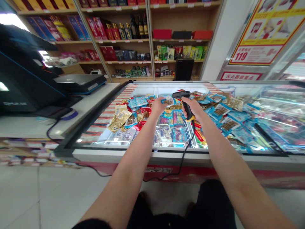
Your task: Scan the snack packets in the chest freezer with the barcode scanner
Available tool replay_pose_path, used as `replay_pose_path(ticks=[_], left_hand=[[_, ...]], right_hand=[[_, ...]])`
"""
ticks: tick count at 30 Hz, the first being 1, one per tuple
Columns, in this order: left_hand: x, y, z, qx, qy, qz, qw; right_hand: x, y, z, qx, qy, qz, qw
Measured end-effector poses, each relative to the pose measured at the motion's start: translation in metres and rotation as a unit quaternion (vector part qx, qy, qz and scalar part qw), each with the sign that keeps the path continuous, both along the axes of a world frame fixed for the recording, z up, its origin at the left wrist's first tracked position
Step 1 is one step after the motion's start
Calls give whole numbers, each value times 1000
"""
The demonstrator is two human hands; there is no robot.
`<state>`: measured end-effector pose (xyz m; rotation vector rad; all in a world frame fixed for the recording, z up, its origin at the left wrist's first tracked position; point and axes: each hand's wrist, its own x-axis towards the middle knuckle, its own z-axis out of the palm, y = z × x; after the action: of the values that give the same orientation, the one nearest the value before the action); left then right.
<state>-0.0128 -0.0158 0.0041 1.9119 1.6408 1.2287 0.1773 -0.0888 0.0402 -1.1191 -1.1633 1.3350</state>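
Observation:
My left hand [159, 106] is closed on a small blue snack packet [169, 101], held over the glass-topped freezer. Wrapped round the handle of a black and yellow barcode scanner [187, 108] is my right hand [193, 108]. The scanner's head is close beside the packet, and its cord hangs down over the freezer's front edge. To the left lies a pile of gold, blue and red packets [121, 120] on the glass. A larger heap of mostly blue packets [228, 122] spreads to the right of my right hand.
The chest freezer [181, 155] runs across in front of me. At left, a counter [54, 127] bears a dark checkout screen [26, 73] and a flat scale [81, 82]. Shelves [126, 41] with bottles and boxes stand behind. The scanner cord [164, 178] loops low toward the counter.

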Motion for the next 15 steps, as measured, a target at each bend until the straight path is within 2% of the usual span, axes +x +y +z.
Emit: replay_pose_path(ticks=[6,15], left_hand=[[-1,-6,4,-2,63,28,998],[1,-16,12,-2,156,46,987]], right_hand=[[0,-9,10,-24,-40,12,999],[4,-4,5,1,-49,49,998]])
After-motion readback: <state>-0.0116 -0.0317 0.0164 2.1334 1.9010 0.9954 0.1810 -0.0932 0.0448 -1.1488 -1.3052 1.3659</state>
